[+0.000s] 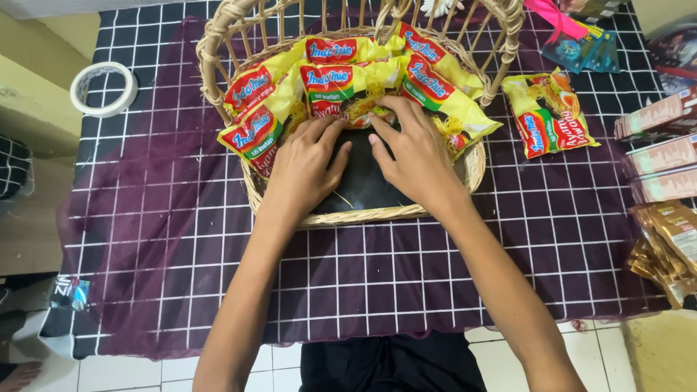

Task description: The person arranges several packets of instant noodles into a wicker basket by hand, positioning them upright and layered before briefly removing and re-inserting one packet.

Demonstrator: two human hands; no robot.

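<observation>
Wicker basket (218,43): sat on the checked cloth (435,261).
Yellow noodle packets (341,83): lined inside the basket.
Left hand (305,170): fingers spread, in the basket.
Right hand (414,152): fingertips pressing the middle packet.

Single head-worn view, looking steeply down from above the seated person's lap onto a chequered cloth (406,276) spread over a tiled floor. Facing forward and away from the body, forearms entering from the bottom edge toward the left hand (305,170) and right hand (417,156). Close range (arm's reach), wicker basket (363,215) in the upper centre, its far rim cropped by the top edge. Only one camera, hence no overlap with a second view
</observation>
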